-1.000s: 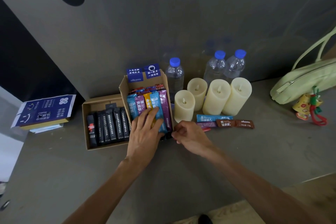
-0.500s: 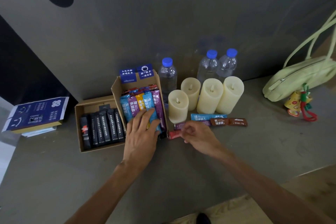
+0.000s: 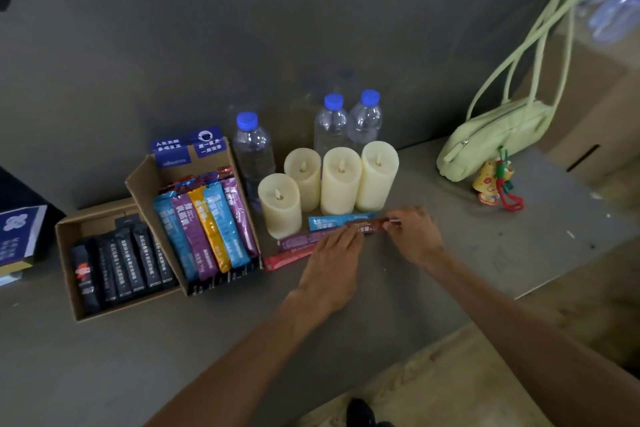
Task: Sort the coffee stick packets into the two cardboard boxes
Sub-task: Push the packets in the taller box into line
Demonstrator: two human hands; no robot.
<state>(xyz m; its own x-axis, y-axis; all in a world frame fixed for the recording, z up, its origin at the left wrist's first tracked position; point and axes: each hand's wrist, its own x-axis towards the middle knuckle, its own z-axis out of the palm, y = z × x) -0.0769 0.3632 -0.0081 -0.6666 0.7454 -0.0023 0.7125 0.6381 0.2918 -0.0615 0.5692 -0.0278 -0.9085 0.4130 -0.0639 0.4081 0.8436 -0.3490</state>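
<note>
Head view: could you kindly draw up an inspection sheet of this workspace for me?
Surface: grey table, scuffed at right.
Job's things: left box holds black packets; right box holds coloured packets; blue packet, purple packet, red packet and brown packet lie loose by the candles.
Clutter: four candles, three water bottles, green handbag with charm, blue-printed box at left edge.
Grippers: left hand rests flat on loose packets; right hand pinches brown packet's end.
Cables: nothing seen.
Surroundings: grey wall behind; cardboard carton at right.

Grey wall (image 3: 311, 28) behind grey table (image 3: 450, 270).
</note>
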